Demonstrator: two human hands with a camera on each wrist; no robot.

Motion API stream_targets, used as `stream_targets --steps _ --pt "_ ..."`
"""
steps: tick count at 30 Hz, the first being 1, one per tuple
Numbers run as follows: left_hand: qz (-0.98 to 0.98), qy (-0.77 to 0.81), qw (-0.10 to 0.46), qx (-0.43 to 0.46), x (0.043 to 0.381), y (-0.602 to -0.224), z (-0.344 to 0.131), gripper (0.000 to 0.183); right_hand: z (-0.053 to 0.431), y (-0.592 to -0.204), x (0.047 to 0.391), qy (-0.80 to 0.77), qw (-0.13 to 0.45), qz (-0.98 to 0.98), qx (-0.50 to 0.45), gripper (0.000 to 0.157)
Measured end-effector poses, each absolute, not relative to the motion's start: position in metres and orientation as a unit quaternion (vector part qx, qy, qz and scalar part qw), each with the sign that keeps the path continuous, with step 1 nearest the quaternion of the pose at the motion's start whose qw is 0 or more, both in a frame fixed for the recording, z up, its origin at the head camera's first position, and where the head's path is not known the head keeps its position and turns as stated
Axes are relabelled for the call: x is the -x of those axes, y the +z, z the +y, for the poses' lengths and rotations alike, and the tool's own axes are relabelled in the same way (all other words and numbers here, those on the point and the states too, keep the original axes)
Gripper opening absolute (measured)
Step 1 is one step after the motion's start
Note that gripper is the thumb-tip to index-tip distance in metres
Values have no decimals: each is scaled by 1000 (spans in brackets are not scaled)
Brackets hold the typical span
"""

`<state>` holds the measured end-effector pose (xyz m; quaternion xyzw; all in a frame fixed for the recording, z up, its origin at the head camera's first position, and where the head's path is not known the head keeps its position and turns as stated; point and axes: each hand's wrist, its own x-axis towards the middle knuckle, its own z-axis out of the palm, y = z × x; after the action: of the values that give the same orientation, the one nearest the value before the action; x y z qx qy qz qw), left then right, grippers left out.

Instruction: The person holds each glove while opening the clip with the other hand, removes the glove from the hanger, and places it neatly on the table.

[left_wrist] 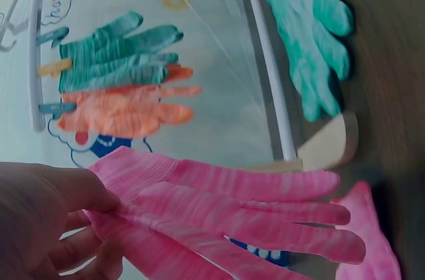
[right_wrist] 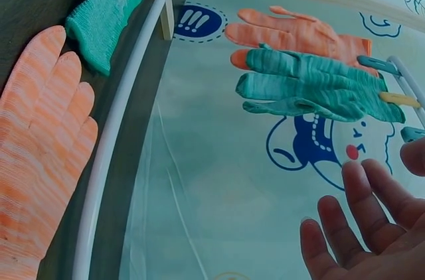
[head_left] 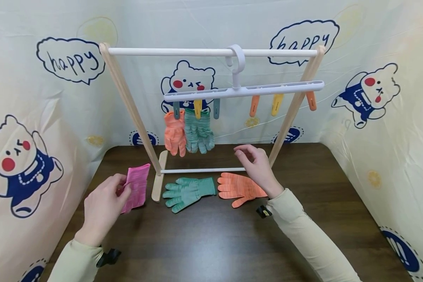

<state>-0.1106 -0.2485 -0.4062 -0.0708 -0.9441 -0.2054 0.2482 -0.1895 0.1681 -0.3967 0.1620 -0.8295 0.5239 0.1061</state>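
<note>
My left hand (head_left: pixel 103 203) pinches a pink glove (left_wrist: pixel 219 207) by its cuff, its fingers hanging away; a second pink glove (left_wrist: pixel 368 237) shows below it on the table in the left wrist view. My right hand (head_left: pixel 259 168), fingers loosely bent and holding nothing, is above the orange glove (head_left: pixel 237 188) on the table. Left of that glove lies a green glove (head_left: pixel 190 192). From the white hanger (head_left: pixel 211 94), a green glove (head_left: pixel 199 133) hangs at a yellow clip (head_left: pixel 197 109) and an orange glove (head_left: pixel 174 135) at a teal clip (head_left: pixel 176 110).
A wooden stand (head_left: pixel 130 105) with a white top rod (head_left: pixel 169 52) carries the hanger. Along it hang another teal clip (head_left: pixel 216 109), two orange clips, one at the right end (head_left: pixel 311 101), and a yellow clip (head_left: pixel 277 104). Printed cloth (head_left: pixel 356 156) encloses the brown table (head_left: pixel 204 250).
</note>
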Motion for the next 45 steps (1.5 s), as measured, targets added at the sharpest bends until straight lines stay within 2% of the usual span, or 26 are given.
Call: stream_targets --steps 12,17,22,26,37,41,45 --pt "-961 -147 232 40 100 -406 -280 21 172 -401 188 527 111 -826 -167 24" --pt "-954 -112 276 32 96 -404 -289 19 173 -403 189 528 112 -826 -164 24" --pt "-946 -79 313 28 93 -404 -297 27 173 -405 189 532 107 -824 -161 24" --pt "-952 -70 298 23 92 -409 -302 33 173 -406 189 532 102 -825 -160 24" --pt "-970 -70 231 9 88 -426 -309 28 174 -407 189 534 79 -828 -149 26" --pt "-971 -65 228 21 86 -430 -309 25 174 -407 188 534 73 -830 -147 26" --pt "-978 -42 198 50 84 -435 -308 27 175 -407 189 535 71 -828 -153 27"
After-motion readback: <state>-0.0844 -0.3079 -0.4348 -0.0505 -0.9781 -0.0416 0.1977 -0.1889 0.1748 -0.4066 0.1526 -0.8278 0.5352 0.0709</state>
